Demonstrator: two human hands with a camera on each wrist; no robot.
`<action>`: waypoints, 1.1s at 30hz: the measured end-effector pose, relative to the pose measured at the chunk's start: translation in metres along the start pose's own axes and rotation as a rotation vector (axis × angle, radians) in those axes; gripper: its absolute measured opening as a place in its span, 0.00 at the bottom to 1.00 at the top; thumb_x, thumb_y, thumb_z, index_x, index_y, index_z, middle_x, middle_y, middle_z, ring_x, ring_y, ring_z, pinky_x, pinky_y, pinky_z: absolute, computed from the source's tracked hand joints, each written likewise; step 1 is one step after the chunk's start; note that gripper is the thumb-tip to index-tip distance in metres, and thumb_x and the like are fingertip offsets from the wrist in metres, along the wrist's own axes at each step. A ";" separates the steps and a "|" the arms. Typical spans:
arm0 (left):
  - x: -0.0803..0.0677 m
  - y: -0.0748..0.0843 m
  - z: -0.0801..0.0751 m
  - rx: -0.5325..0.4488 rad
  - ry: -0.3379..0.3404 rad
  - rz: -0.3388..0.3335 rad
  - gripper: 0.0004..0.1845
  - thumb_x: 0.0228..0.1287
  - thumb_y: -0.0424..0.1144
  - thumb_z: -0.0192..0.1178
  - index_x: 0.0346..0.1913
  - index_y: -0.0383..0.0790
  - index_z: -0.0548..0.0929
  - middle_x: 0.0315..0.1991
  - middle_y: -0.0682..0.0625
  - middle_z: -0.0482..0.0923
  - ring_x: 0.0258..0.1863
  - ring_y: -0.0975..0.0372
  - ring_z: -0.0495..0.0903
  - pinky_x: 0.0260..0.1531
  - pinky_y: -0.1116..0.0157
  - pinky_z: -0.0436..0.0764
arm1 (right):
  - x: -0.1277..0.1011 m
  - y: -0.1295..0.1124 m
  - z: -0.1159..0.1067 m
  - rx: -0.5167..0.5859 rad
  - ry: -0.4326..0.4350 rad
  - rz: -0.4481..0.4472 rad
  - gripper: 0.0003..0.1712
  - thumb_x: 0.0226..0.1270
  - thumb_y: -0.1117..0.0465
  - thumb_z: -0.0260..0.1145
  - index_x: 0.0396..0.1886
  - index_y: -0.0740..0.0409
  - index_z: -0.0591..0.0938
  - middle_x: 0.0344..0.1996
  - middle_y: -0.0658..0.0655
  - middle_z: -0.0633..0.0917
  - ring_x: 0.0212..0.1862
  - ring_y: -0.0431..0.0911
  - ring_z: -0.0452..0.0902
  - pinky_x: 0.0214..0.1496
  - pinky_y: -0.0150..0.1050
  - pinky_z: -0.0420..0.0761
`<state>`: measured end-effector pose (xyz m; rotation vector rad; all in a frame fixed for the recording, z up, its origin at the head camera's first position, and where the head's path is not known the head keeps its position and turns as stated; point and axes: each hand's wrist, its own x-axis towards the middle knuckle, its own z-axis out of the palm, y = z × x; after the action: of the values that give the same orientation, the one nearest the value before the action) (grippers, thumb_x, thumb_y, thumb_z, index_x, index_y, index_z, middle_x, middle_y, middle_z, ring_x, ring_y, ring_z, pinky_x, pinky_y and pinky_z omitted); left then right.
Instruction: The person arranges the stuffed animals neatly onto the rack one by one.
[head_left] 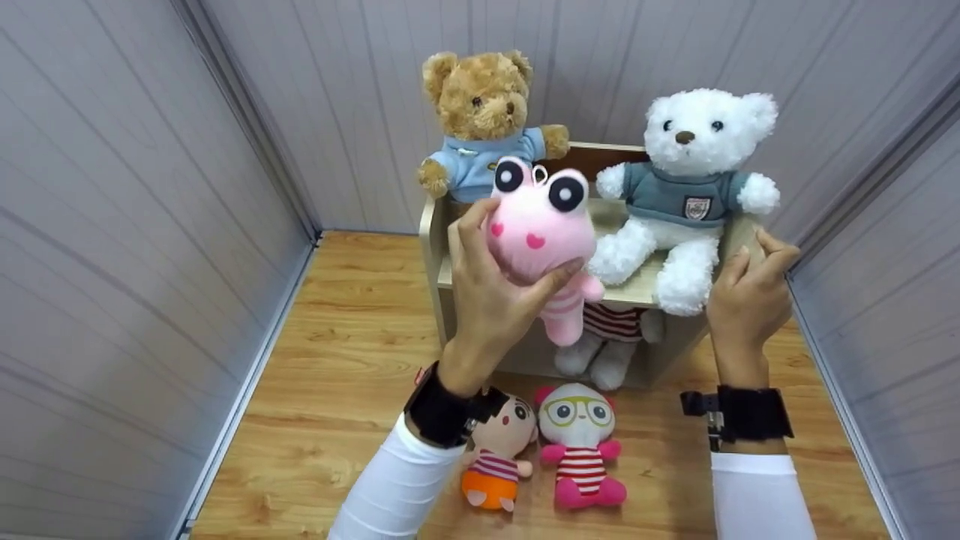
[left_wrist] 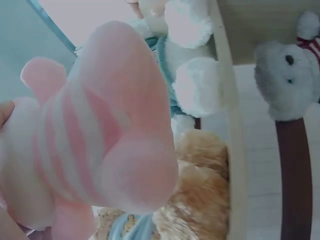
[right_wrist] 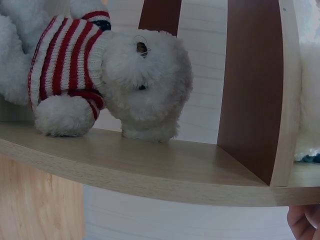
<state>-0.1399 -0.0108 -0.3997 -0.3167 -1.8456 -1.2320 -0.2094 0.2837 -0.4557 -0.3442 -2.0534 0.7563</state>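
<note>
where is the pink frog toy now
In the head view, the pink frog toy is just right of centre, held by the left hand in front of the shelf.

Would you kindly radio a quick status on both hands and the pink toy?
Left hand holding pink toy, up near shelf. Right hand gripping shelf's side. Brown bear, white bear seated up top, possibly in the way.

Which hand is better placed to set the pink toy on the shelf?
Probably the left hand: it grips the pink toy in front of the shelf, while the right hand holds the shelf's side.
</note>
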 end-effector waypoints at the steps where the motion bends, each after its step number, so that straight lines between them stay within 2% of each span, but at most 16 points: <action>1: 0.003 0.001 0.002 -0.004 0.006 0.006 0.53 0.44 0.57 0.82 0.68 0.40 0.63 0.60 0.36 0.71 0.54 0.54 0.79 0.50 0.64 0.84 | 0.000 0.000 0.000 0.002 0.005 0.000 0.19 0.79 0.53 0.52 0.59 0.62 0.74 0.55 0.57 0.88 0.30 0.66 0.78 0.31 0.55 0.69; 6: 0.020 0.001 0.009 0.007 0.030 0.066 0.56 0.44 0.59 0.82 0.71 0.41 0.61 0.64 0.36 0.71 0.58 0.54 0.74 0.53 0.63 0.81 | -0.005 -0.001 0.005 0.022 0.000 0.010 0.19 0.78 0.53 0.54 0.59 0.60 0.74 0.55 0.59 0.87 0.37 0.72 0.81 0.37 0.65 0.73; 10: 0.028 0.001 0.015 0.042 0.035 0.087 0.57 0.45 0.61 0.80 0.72 0.40 0.61 0.67 0.40 0.71 0.60 0.54 0.71 0.55 0.62 0.77 | -0.006 -0.001 0.007 0.022 -0.004 0.012 0.19 0.79 0.52 0.54 0.59 0.59 0.74 0.54 0.60 0.87 0.37 0.71 0.81 0.36 0.65 0.73; 14: 0.031 0.002 0.024 0.042 0.019 0.056 0.57 0.47 0.61 0.79 0.74 0.39 0.59 0.68 0.40 0.70 0.60 0.54 0.71 0.54 0.63 0.77 | -0.002 0.000 0.004 0.014 0.006 0.002 0.19 0.79 0.53 0.53 0.59 0.61 0.73 0.56 0.57 0.87 0.32 0.68 0.79 0.34 0.59 0.71; 18: 0.035 0.004 0.030 0.024 0.011 0.013 0.58 0.49 0.59 0.79 0.75 0.40 0.57 0.69 0.38 0.68 0.63 0.54 0.71 0.55 0.63 0.80 | 0.001 0.001 0.000 0.005 -0.007 -0.001 0.20 0.79 0.53 0.52 0.59 0.63 0.73 0.54 0.58 0.88 0.28 0.65 0.76 0.32 0.53 0.68; 23: 0.046 0.006 0.038 0.001 0.001 -0.001 0.61 0.49 0.58 0.79 0.77 0.39 0.54 0.71 0.37 0.65 0.64 0.53 0.72 0.58 0.63 0.80 | 0.001 0.002 -0.001 0.004 -0.024 0.007 0.20 0.80 0.53 0.52 0.59 0.62 0.73 0.52 0.61 0.88 0.27 0.63 0.75 0.31 0.49 0.65; 29: 0.059 0.004 0.051 0.031 -0.021 -0.015 0.64 0.47 0.62 0.79 0.78 0.41 0.51 0.66 0.39 0.68 0.61 0.54 0.71 0.55 0.65 0.80 | 0.001 0.002 -0.002 0.004 -0.007 0.004 0.19 0.80 0.53 0.52 0.59 0.61 0.74 0.50 0.62 0.89 0.29 0.65 0.77 0.32 0.52 0.67; 33: 0.065 0.001 0.058 0.075 -0.023 -0.010 0.61 0.48 0.62 0.78 0.78 0.45 0.54 0.59 0.40 0.69 0.57 0.56 0.70 0.51 0.67 0.79 | 0.000 0.000 -0.001 0.006 -0.003 0.003 0.20 0.79 0.52 0.52 0.59 0.61 0.74 0.54 0.58 0.88 0.30 0.67 0.77 0.34 0.59 0.69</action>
<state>-0.2072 0.0229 -0.3568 -0.2813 -1.9105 -1.1671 -0.2083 0.2844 -0.4553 -0.3426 -2.0536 0.7652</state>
